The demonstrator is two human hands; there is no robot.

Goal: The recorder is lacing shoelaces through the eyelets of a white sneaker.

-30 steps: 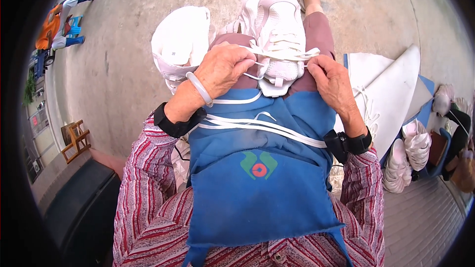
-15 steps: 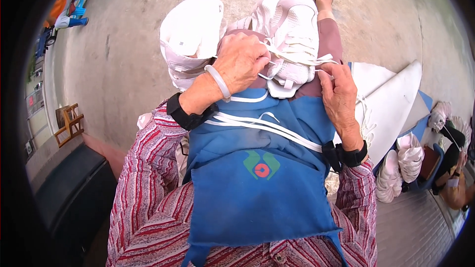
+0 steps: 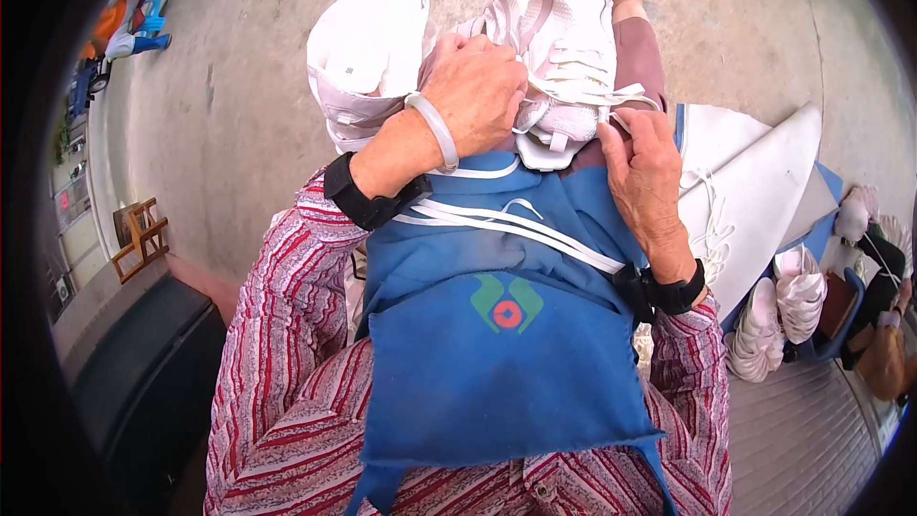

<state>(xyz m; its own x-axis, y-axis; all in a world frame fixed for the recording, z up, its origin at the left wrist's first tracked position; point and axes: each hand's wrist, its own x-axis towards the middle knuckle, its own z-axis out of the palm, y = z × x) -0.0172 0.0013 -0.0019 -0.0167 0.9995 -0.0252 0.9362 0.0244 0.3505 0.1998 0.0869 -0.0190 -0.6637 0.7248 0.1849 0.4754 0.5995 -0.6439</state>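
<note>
A white sneaker point(image 3: 565, 33) lies on my lap over a blue apron point(image 3: 497, 325), its white laces point(image 3: 583, 100) pulled loose toward me. My left hand point(image 3: 476, 86), with a pale bangle on the wrist, grips the shoe's left side and laces. My right hand point(image 3: 642, 158) rests at the shoe's heel end, fingers pinching a lace. A second white shoe point(image 3: 368, 48) sits to the left, partly behind my left hand. Spare white laces point(image 3: 516, 225) lie across the apron.
White sheets point(image 3: 755, 182) with loose laces lie on the ground to the right, beside several more white shoes point(image 3: 778, 311). A wooden stool point(image 3: 138, 239) and a dark bench point(image 3: 143, 363) stand at the left. Concrete floor lies ahead.
My left hand has slid further over the shoe's left side, and my right hand has dropped lower toward the heel while pulling a lace. The view has tilted slightly.
</note>
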